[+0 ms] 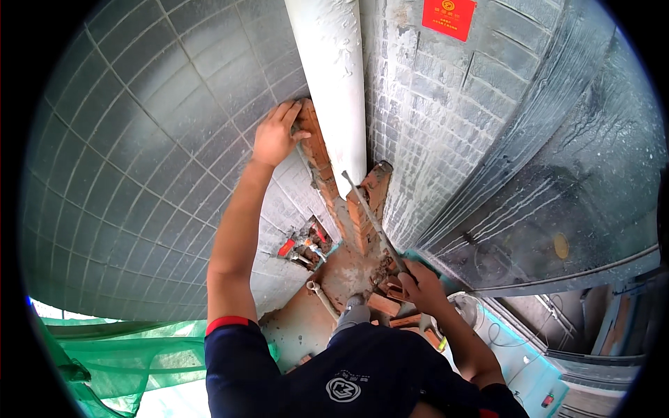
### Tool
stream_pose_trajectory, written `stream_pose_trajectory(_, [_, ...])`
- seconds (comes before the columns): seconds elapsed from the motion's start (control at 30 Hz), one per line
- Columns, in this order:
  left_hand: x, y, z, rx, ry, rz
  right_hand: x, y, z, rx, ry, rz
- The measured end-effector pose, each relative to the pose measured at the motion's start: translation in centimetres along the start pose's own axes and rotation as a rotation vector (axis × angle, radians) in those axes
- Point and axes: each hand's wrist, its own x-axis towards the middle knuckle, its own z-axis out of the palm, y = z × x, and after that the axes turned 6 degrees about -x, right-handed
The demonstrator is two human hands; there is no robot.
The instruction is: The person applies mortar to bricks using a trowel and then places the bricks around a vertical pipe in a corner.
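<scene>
My left hand [277,136] is raised to the top of a narrow brickwork column. Its fingers and thumb curl round the uppermost red brick [313,129], between the tiled wall and a white pipe. Lower and to the right, my right hand [422,287] grips a long, thin metal tool [373,219] with a flattened tip. The tool slants up and left, its tip beside the pipe's lower part. Behind its shaft stands a second strip of brickwork [377,187], right of the pipe. Exactly what kind of tool it is cannot be made out.
The white vertical pipe [333,76] fills the corner between a grey tiled wall [160,139] and a mortar-smeared wall [425,104]. Pipe fittings [312,247] sit in a wall recess. Loose bricks [383,304] and a bucket [465,312] are by my right arm; green netting [132,359] hangs left.
</scene>
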Motion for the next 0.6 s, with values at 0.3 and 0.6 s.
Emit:
stream_pose_trajectory(0.3, [0.0, -0.5, 0.3, 0.004, -0.002, 0.019, 8.0, -0.5, 4.5, -0.470, 0.193, -0.226])
stream_pose_trajectory(0.6, [-0.1, -0.9, 0.4, 0.058, 0.015, 0.056, 10.6, -0.7, 5.6, -0.555, 0.299, -0.226])
